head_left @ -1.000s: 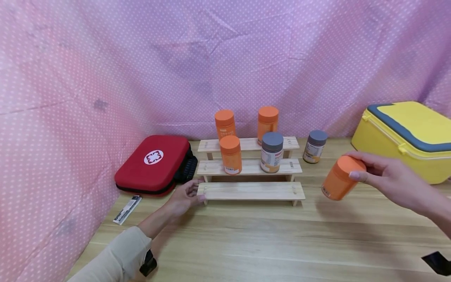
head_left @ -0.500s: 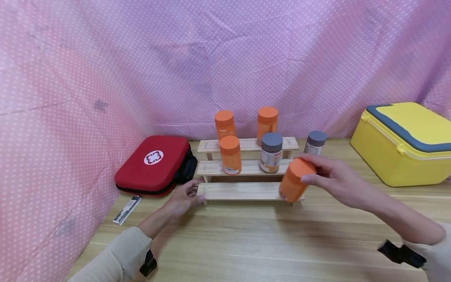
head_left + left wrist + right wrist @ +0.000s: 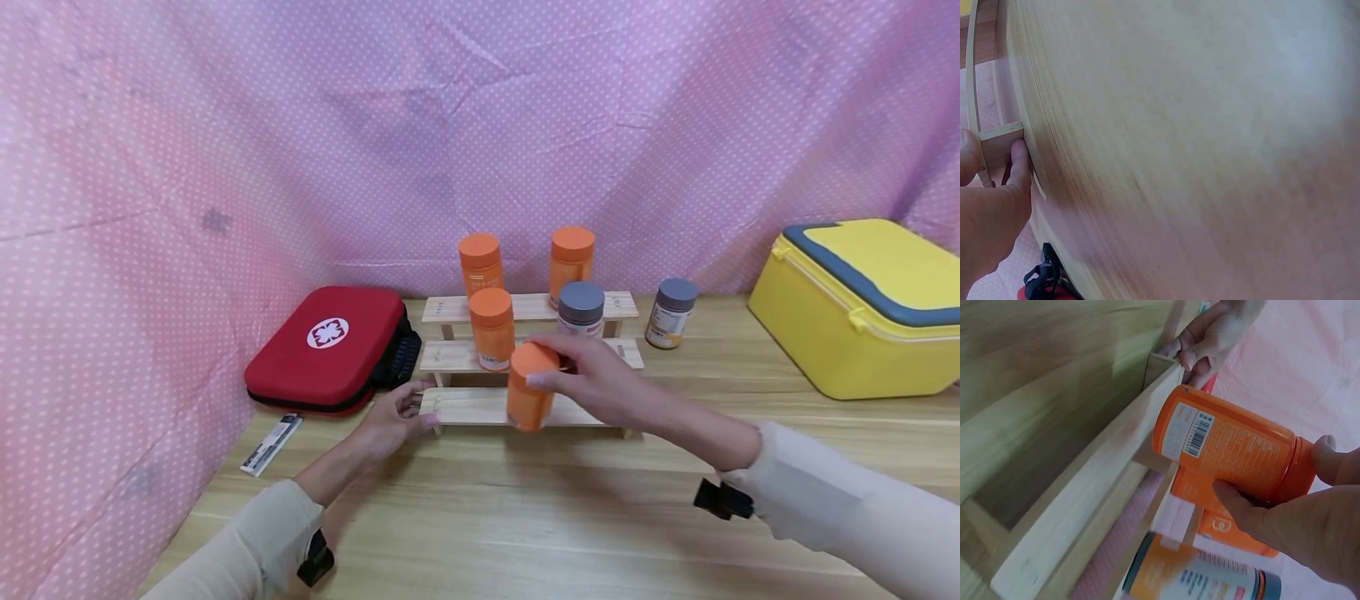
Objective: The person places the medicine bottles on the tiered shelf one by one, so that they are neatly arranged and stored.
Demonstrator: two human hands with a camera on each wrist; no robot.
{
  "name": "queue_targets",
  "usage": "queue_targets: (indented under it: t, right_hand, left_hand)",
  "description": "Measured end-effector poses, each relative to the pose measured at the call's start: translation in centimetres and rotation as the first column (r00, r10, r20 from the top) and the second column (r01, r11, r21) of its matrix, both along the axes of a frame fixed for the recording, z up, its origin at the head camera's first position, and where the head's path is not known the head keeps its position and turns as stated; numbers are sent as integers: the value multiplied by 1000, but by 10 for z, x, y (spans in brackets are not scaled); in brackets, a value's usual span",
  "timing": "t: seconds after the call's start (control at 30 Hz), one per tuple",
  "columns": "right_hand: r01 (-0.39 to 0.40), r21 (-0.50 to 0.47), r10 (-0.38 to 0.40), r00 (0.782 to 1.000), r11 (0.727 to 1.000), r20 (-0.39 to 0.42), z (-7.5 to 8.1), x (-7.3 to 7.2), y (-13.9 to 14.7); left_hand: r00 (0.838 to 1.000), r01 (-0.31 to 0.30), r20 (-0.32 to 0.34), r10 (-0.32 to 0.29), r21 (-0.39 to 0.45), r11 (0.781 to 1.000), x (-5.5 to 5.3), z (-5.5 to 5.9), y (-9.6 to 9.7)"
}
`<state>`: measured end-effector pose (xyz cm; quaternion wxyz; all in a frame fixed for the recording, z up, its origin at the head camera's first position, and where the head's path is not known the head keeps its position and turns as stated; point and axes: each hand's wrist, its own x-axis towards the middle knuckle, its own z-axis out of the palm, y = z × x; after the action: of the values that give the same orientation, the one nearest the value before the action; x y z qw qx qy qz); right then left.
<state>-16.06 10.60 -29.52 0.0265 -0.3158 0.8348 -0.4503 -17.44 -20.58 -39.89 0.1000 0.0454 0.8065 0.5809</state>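
My right hand (image 3: pixel 603 385) grips an orange bottle (image 3: pixel 528 404) near its orange lid, thumb on the near side. The bottle is at the lowest step of a three-step wooden rack (image 3: pixel 467 407), overlapping its front edge in the head view. A barcode label (image 3: pixel 1191 432) shows near its base in the right wrist view. My left hand (image 3: pixel 390 423) holds the left end of that lowest step, its thumb and a finger (image 3: pixel 1020 164) about the end piece. On the middle step stand another orange bottle (image 3: pixel 492 333) and a grey-lidded bottle (image 3: pixel 581 307), partly hidden by my right hand.
Two orange bottles, left (image 3: pixel 480 260) and right (image 3: pixel 572 257), stand on the top step. A second grey-lidded bottle (image 3: pixel 671 315) is right of the rack. A yellow box (image 3: pixel 840 333) stands farther right. At left lie a red first-aid case (image 3: pixel 330 358) and a small white packet (image 3: pixel 272 446).
My right hand has carried the orange bottle leftward from beyond the rack's right end to the lowest step, turning it more upright. The left hand has stayed on the rack.
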Motion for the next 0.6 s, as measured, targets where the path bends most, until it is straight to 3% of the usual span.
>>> queue_targets:
  t: [0.23,0.6]
  right_hand:
    - [-38,-36,39,999,999,26,-1,-8,-26]
    - [21,69,-24,999,997,45,-11,-14,-38]
  left_hand:
    - [1000,12,-1,-12,-4,1000,2,2,1]
    - [1000,1,4,-1,6,1000,0,0,0]
